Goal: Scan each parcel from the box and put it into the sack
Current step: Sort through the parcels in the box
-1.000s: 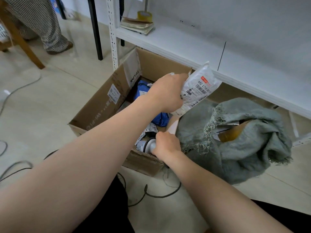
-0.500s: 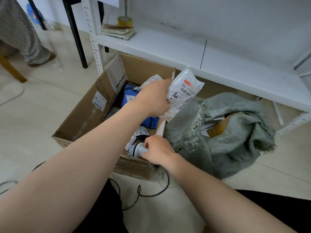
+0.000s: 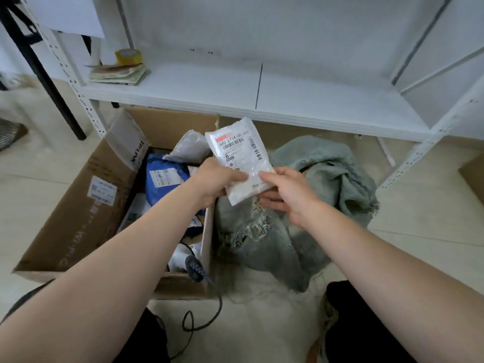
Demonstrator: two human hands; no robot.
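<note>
Head view: parcel [image 3: 239,158] looked light, soft, slippery.
Hands: left hand [image 3: 217,179] and right hand [image 3: 285,189] pinched its six-o'clock edge, a sound hold.

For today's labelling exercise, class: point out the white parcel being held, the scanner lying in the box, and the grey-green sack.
white parcel [image 3: 239,153], head view, on its printed label.
scanner [image 3: 179,256], head view, on its white body.
sack [image 3: 330,166], head view, on its upper folds.

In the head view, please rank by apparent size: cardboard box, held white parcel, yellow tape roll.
1. cardboard box
2. white parcel
3. yellow tape roll, though it lies farther from the camera.
</note>
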